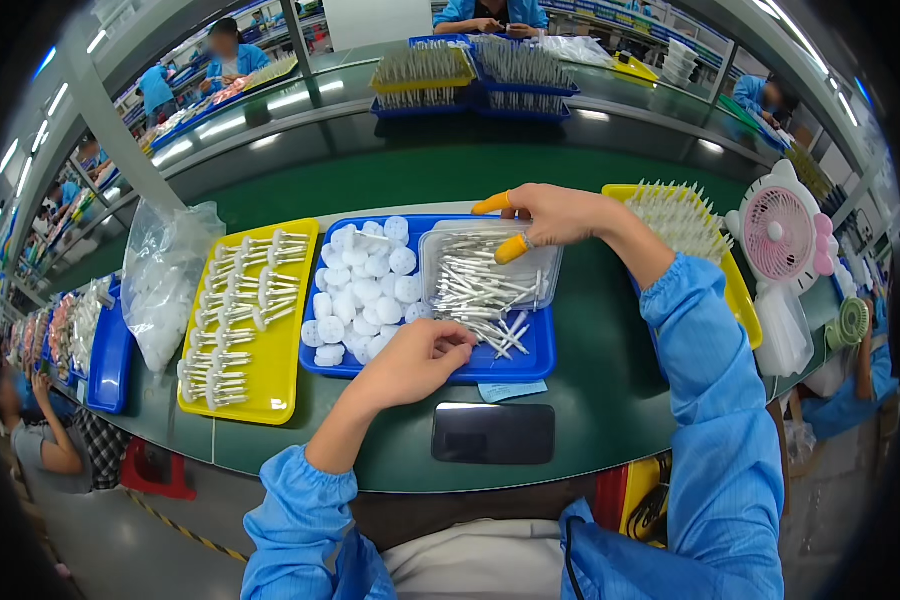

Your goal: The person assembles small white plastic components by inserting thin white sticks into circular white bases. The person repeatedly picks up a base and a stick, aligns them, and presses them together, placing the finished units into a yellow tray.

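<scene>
My left hand is over the front part of a blue tray, its fingers curled together; whatever they may hold is hidden. White rounded plastic pieces are heaped in the tray's left side. To their right sits a clear plastic box full of thin white sticks, and some sticks lie loose before it. Over the box's far right edge reaches my right hand. Yellow finger covers sit on its thumb and a finger, which are spread apart with nothing seen between them.
A yellow tray with rows of assembled white parts lies left, beside a clear bag. Another yellow tray of spiky white parts and a pink fan stand right. A phone lies in front. Co-workers sit beyond stacked trays.
</scene>
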Tool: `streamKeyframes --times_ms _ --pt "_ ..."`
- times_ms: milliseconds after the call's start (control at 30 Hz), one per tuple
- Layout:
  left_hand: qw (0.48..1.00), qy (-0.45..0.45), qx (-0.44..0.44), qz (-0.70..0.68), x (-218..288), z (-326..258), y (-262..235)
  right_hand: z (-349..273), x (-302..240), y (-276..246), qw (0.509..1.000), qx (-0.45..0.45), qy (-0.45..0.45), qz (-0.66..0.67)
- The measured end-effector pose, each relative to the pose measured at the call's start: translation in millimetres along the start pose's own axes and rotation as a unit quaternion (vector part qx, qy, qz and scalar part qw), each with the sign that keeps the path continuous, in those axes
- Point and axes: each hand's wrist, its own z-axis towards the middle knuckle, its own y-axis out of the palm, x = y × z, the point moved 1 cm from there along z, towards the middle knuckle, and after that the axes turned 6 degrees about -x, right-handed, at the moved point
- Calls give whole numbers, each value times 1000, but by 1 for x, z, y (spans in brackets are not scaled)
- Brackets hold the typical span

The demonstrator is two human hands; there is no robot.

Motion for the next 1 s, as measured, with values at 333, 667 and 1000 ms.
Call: streamKeyframes --times_ms 333,667,1000 --pt "987 69 114 90 28 -25 4 -15 -20 2 999 6 -21 -34" --pt "892 240 280 261 32 15 13 -10 -16 19 983 111 -51 -134" --pt "830 178 220 480 9 40 13 -9 -16 12 990 102 -33 -88"
